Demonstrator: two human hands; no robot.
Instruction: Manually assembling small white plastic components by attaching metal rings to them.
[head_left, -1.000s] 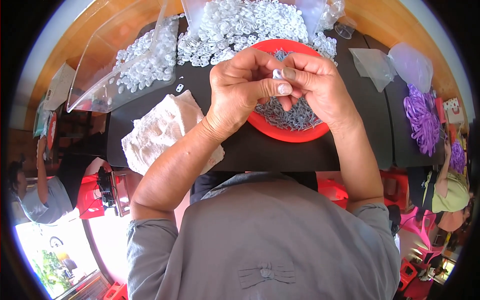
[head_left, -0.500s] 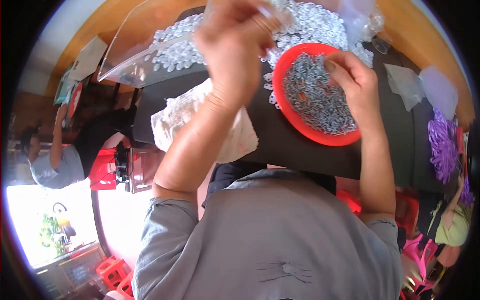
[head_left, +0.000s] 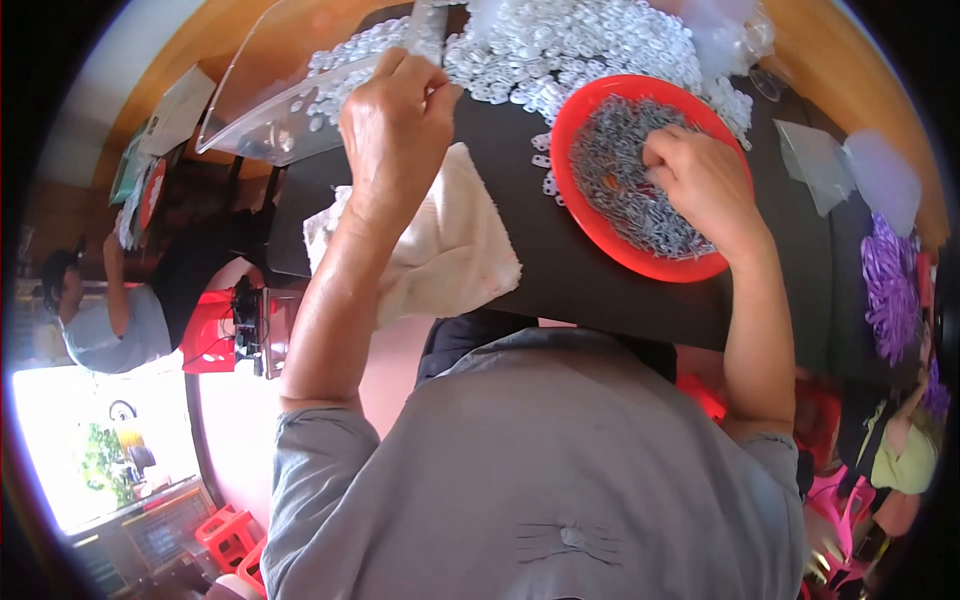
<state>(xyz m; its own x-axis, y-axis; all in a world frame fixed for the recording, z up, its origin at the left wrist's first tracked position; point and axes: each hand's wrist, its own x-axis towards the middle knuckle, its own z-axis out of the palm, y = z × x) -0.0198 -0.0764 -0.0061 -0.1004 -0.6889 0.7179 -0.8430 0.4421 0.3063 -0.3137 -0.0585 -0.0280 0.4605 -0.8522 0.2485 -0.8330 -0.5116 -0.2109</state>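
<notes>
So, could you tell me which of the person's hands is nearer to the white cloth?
Left. The left hand hovers just above the white cloth, its wrist over it; the right hand is apart, in the red bowl.

Clear plastic bag point(head_left: 290, 110) top left on the table, holding white rings. Two small clear bags point(head_left: 815, 165) at right. Dark screen point(head_left: 165, 535) bottom left.

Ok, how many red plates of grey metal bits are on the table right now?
1. The red plate sits on the black table at upper right, with the right hand in its grey metal pieces. Others may lie out of view.
</notes>
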